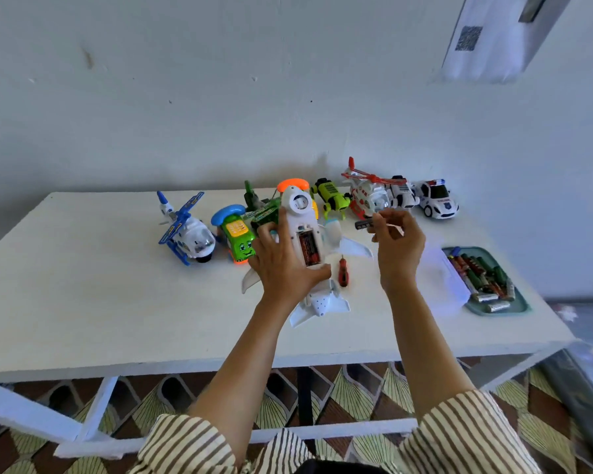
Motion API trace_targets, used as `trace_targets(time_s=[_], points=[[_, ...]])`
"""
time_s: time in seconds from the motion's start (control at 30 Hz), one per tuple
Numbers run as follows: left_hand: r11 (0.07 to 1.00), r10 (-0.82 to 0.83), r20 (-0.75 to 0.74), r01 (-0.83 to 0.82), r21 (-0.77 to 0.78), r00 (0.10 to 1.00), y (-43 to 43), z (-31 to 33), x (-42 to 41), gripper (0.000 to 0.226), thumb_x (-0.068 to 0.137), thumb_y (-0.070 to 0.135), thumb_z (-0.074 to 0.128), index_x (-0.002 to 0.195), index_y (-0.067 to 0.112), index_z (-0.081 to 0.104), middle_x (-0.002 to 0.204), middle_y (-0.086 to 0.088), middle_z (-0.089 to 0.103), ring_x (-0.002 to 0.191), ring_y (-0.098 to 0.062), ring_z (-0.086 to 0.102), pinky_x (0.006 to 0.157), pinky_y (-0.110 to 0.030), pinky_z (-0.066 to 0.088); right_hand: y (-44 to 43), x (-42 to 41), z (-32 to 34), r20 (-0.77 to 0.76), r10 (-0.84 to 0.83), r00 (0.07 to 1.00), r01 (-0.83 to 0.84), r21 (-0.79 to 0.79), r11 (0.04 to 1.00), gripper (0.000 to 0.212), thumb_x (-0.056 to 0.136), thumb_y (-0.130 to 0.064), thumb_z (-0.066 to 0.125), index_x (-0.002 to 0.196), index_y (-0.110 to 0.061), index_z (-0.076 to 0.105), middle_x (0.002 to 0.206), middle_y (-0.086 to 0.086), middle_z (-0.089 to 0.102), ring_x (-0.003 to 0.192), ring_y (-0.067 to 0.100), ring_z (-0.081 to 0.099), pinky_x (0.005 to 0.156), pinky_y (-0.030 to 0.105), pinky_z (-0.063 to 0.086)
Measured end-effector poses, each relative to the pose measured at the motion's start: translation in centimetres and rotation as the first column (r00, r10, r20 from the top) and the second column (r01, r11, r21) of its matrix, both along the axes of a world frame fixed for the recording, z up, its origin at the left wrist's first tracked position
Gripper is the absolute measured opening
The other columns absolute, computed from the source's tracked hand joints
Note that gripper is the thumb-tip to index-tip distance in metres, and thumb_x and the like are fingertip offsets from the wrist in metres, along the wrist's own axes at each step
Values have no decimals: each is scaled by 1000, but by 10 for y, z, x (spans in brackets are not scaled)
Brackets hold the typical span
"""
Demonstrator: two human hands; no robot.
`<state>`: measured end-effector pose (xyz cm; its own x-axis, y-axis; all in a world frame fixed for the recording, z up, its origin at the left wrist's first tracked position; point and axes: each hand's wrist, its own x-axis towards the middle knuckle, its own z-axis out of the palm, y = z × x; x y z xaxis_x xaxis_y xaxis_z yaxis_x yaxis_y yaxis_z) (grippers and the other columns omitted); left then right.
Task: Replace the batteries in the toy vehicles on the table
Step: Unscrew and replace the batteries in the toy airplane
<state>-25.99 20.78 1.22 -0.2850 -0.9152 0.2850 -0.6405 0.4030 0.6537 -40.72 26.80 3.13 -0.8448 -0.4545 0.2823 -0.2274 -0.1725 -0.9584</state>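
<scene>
My left hand point(283, 265) grips a white toy airplane point(317, 278) turned belly up above the white table point(117, 302). Its battery compartment point(309, 248) is uncovered and holds dark red batteries. My right hand point(396, 248) is raised to the right of the plane and pinches a dark battery point(363, 224) by one end. A red-handled screwdriver point(343, 273) lies on the table between my hands.
Along the table's back stand a blue-white helicopter point(187, 230), a green phone car point(237, 239), a green toy point(264, 210), a yellow-green robot toy point(332, 196), a red-white helicopter point(368, 195) and a police car point(435, 200). A teal tray point(519, 304) at right holds several batteries.
</scene>
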Motion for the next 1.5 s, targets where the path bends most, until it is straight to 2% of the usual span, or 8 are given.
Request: trace_targets(time_s=[0.23,0.4,0.6,0.97,1.07,1.2,1.37,1.5], points=[[1000,31,23,-31,-1,999,30,-7,-57,120,43,54,66,149,27,18,134,-10,28,120,-31,32,85,-40,28,72,-122,-32,-95,-211,973,231,376,897,11,82,-2,62,92,-7,64,83,9,65,82,27,64,67,16,45],[993,116,63,-116,-7,991,38,-13,-80,120,49,42,82,149,26,18,134,-9,27,119,-30,30,87,-41,28,103,-170,-51,-317,-134,939,319,658,682,16,84,1,56,92,9,67,99,28,64,92,41,57,71,33,38],[980,201,81,-200,-22,976,45,-16,-88,118,51,43,83,149,23,20,136,-11,28,119,-31,28,90,-42,27,111,-195,-79,-329,19,944,261,782,565,15,83,-6,63,97,-2,65,111,17,54,91,36,55,70,32,38],[983,167,113,-157,-91,979,51,-17,-88,121,43,53,67,150,23,19,133,-10,30,117,-31,31,90,-42,28,101,-204,-63,-411,102,906,210,646,733,14,88,-11,57,91,-3,68,104,16,56,90,36,54,67,30,36],[984,157,141,-142,-107,978,51,-17,-90,120,46,57,67,151,24,18,133,-11,30,117,-30,30,89,-41,27,78,-170,-44,-538,382,751,-86,494,865,9,86,-6,63,91,-6,70,91,11,60,77,23,57,64,23,40],[985,156,169,-141,-100,973,49,-17,-91,119,49,60,64,152,25,16,135,-10,29,120,-29,29,91,-40,28,46,-119,-12,-564,724,397,-423,587,690,17,90,-12,60,104,-15,69,88,5,63,68,10,50,64,32,45],[987,111,205,-84,-138,972,50,-17,-94,121,52,52,77,153,28,14,136,-8,27,120,-28,28,93,-41,30,16,-94,13,-511,855,91,-184,835,519,21,94,-26,47,103,-29,66,60,-4,60,67,16,58,56,26,37],[983,108,228,-69,-171,968,51,-18,-95,121,52,51,78,152,25,15,135,-10,30,120,-30,30,91,-40,31,8,-92,26,-427,904,-17,-87,902,424,16,92,-24,48,92,-30,63,55,-2,64,49,9,58,58,24,43]])
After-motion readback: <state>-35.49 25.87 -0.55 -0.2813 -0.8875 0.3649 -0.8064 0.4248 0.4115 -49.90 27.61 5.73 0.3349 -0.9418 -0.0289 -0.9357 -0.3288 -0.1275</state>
